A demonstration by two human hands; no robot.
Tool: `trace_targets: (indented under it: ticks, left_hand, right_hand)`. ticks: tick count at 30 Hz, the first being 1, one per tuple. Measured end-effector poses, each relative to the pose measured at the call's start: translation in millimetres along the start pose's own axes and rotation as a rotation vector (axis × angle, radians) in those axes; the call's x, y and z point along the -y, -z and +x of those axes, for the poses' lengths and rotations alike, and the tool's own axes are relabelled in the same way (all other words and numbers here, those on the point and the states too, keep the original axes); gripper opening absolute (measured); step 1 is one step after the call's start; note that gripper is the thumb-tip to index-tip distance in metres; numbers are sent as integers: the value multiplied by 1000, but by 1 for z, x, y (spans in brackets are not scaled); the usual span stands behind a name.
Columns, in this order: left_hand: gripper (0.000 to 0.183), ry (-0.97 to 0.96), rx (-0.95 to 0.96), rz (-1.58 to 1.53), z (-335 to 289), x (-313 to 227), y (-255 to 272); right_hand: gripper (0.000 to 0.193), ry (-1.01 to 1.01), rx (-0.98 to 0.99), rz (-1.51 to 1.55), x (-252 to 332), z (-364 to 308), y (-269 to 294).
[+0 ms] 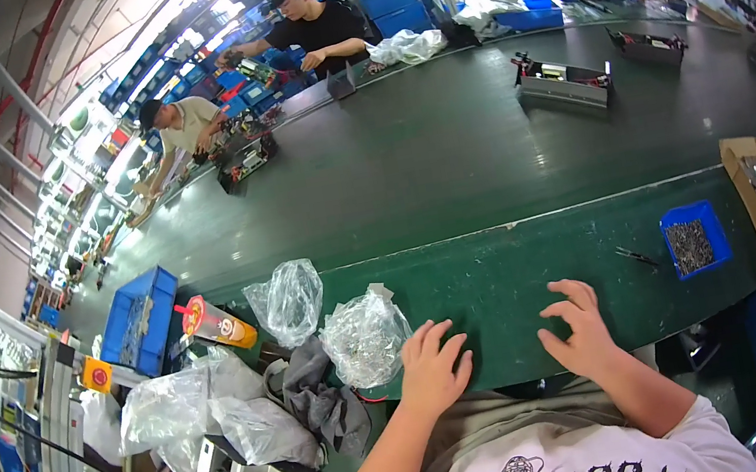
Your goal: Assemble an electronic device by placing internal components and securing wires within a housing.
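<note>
Both my hands are over the near edge of the green work surface (pixel 488 293), holding nothing. My left hand (pixel 435 366) has its fingers spread, close beside a clear plastic bag (pixel 365 338) filled with small shiny parts. My right hand (pixel 577 328) is bent a little at the fingers, thumb apart. To its right lies a small dark hand tool (pixel 637 257), perhaps tweezers. Beyond that stands a blue tray (pixel 721 230) full of small metal screws or pins. A brown cardboard box (pixel 734 161) at the far right holds bagged silvery parts.
A conveyor belt (pixel 388 174) runs behind, carrying open metal housings (pixel 563 85). Several people work along its far side. At left are a blue bin (pixel 169 289), a drink cup (pixel 223 324), another clear bag (pixel 289 303), a grey cloth (pixel 320 396) and a red button on a yellow box (pixel 97 375).
</note>
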State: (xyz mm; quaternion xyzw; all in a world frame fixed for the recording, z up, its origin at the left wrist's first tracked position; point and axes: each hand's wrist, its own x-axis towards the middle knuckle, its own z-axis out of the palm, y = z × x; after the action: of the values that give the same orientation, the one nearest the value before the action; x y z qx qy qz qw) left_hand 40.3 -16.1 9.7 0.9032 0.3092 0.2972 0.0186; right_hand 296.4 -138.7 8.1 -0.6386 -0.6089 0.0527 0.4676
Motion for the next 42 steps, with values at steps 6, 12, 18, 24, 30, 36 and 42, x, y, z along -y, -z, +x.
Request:
trace_targets:
  ticks: [6,12,18,24,30,36,42]
  left_hand:
    - [35,150,51,-111,-8,9,-14]
    - [33,133,47,-139,-2,5,-15]
    - [22,84,-47,-216,-7,9,-14]
    - [10,20,-90,-266,-9,9,-12]
    - [11,19,-97,-260,-8,7,-10]
    - [12,21,-101,-259,-8,8,-10]
    - [11,19,-72,-254,-8,8,-11]
  right_hand:
    - [13,-163,-366,-528,-26,38,113]
    - [20,-528,60,-746,-129,26,192]
    - [17,-641,163,-774,-136,42,196]
    - [10,-629,192,-930,-131,52,196]
    - [10,-547,87,-985,-144,54,210]
    - [9,-606,187,-998,-139,61,219]
    - [10,-579,160,-1042,-168,51,226]
